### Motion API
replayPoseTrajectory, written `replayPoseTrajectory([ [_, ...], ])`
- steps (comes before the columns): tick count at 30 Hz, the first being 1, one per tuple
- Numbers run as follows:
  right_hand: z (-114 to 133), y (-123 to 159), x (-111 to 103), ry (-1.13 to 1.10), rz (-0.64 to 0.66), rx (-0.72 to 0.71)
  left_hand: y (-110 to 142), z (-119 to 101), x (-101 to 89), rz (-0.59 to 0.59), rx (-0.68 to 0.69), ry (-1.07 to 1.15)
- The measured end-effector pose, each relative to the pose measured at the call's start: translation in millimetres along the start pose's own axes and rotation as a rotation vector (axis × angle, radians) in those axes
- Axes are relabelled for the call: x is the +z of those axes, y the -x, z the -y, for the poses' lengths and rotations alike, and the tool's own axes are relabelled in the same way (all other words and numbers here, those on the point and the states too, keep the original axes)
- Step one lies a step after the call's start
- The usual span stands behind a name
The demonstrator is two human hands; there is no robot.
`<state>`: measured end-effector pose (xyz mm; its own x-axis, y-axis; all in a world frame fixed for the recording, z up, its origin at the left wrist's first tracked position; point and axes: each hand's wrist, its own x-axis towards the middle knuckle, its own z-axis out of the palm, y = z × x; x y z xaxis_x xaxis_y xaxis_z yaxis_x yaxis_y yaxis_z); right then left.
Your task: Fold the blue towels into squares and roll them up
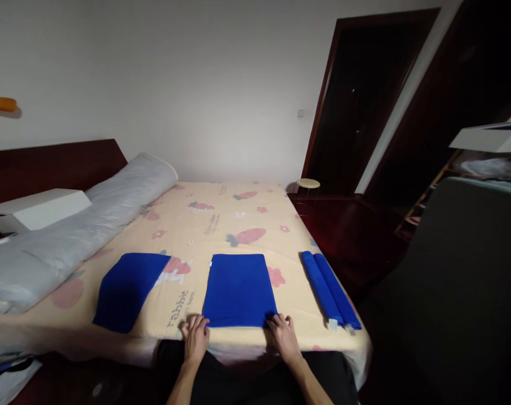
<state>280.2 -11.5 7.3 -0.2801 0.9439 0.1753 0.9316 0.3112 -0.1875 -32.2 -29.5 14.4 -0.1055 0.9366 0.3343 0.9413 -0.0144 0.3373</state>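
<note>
A blue towel (240,289) lies flat on the bed in front of me, with a small white tag at its far left corner. My left hand (195,339) is at its near left corner, fingers curled and closed on the edge. At the near right corner my right hand (284,339) likewise pinches the cloth. The fingertips of both hands are partly hidden. To the left lies another blue towel (131,289), spread unevenly. Two rolled blue towels, one rolled towel (321,287) beside another rolled towel (337,289), rest on the right with pale tags at their near ends.
The bed (221,214) has a cream sheet with a strawberry and rabbit print. A long grey bedding roll (107,197) runs along the headboard (48,163), with a white box (44,208) by it. Beyond the right edge stand a round stool (308,183) and a dark door (365,101).
</note>
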Motion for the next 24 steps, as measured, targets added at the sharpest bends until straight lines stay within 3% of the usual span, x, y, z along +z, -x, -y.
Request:
replayPoseTrajectory([
  [7,2,-22,-10,0.009,0.023,0.006,-18,-9,-8.7,0.175,-0.168,-0.098],
  [14,3,-45,-7,0.007,0.063,0.077,-55,-9,2.6,0.327,-0.352,-0.136],
  [20,3,-45,-7,0.012,0.032,0.106,-66,-9,10.1,0.358,-0.429,-0.198],
  [24,5,-38,-8,0.028,-0.020,0.124,-60,-14,9.6,0.310,-0.441,-0.252],
])
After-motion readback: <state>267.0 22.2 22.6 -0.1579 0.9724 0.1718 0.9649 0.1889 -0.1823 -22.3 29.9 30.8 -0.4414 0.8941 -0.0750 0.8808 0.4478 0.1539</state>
